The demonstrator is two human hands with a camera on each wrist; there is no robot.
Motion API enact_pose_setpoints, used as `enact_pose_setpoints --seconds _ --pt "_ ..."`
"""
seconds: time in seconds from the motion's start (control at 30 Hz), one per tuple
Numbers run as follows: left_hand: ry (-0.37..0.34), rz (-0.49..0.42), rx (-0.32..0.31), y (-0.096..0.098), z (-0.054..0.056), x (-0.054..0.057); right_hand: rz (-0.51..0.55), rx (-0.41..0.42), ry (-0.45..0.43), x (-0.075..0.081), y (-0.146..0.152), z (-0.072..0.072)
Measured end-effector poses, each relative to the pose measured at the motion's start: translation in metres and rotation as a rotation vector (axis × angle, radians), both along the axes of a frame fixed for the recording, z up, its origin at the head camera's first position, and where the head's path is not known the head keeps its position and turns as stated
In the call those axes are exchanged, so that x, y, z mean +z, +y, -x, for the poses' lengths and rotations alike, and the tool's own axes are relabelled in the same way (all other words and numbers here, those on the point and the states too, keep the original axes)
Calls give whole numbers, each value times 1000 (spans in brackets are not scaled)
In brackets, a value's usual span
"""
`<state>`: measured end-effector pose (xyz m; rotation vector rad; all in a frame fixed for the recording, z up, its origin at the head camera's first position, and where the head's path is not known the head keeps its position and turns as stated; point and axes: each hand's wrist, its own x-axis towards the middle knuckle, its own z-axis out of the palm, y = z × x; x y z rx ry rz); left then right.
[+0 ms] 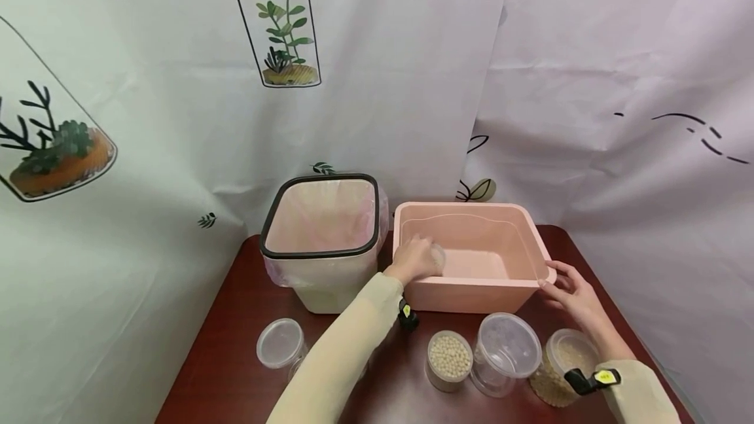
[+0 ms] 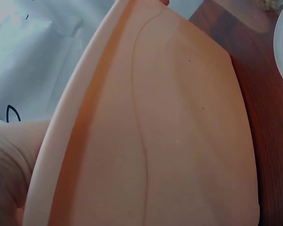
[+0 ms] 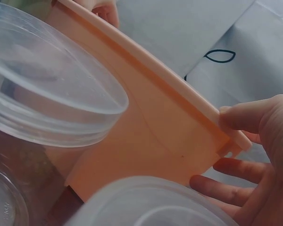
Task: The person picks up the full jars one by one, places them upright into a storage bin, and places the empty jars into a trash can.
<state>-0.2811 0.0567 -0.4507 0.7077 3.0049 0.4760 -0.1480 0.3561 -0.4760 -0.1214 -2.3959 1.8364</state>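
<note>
A pink plastic bin (image 1: 459,296) stands at the back right of the table; its outer wall (image 2: 193,117) fills most of the left wrist view. My left hand (image 1: 414,259) reaches over the front rim at the left and holds a small clear round container (image 1: 438,258) inside the bin. The fingers and the rest of that container are partly hidden. At the front right corner my right hand (image 1: 580,300) grips the bin, thumb on the rim and fingers below it, as the right wrist view shows.
Left of the bin stands a lined trash can (image 1: 330,290) with a black rim. In front are a jar of pale round beans (image 1: 449,356), a clear lidded jar (image 1: 508,349) and a jar of grain-like pieces (image 1: 548,381). Another clear jar (image 1: 279,344) stands at the left.
</note>
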Motion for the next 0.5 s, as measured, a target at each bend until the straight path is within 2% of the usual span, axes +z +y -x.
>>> enact_pose_setpoints --seconds 0.33,0.5 --pt "-17 144 -58 0 3 4 -8 1 12 -3 0 0" --pt "-27 133 -93 1 2 5 -7 2 10 -1 1 -1"
